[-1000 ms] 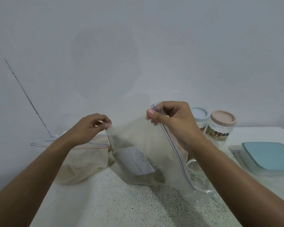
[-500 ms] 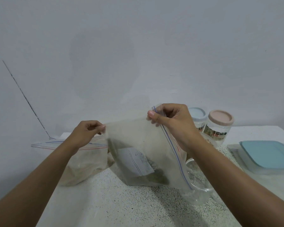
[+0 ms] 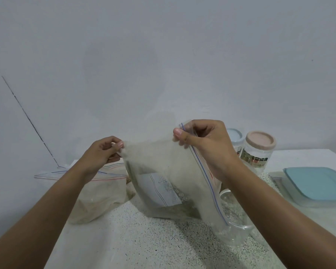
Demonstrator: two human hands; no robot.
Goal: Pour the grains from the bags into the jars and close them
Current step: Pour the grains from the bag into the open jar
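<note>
A clear zip bag (image 3: 169, 171) with a white label hangs tilted between my hands, its zip edge slanting down to the right over an open clear jar (image 3: 234, 216). My left hand (image 3: 103, 152) pinches the bag's bottom corner. My right hand (image 3: 204, 140) pinches the top corner at the zip strip. A little dark grain lies in the bag's low part. A second bag (image 3: 93, 189) of pale grain sits on the table at the left.
Two lidded jars stand at the back right, one with a blue lid (image 3: 234, 133) and one with a pink lid (image 3: 260, 140). A flat box with a blue lid (image 3: 316, 181) lies at the right. The speckled table (image 3: 153, 245) meets a grey wall behind.
Both hands have lifted the bag slightly and the left hand has moved up and right. The bag hangs more upright over the open jar.
</note>
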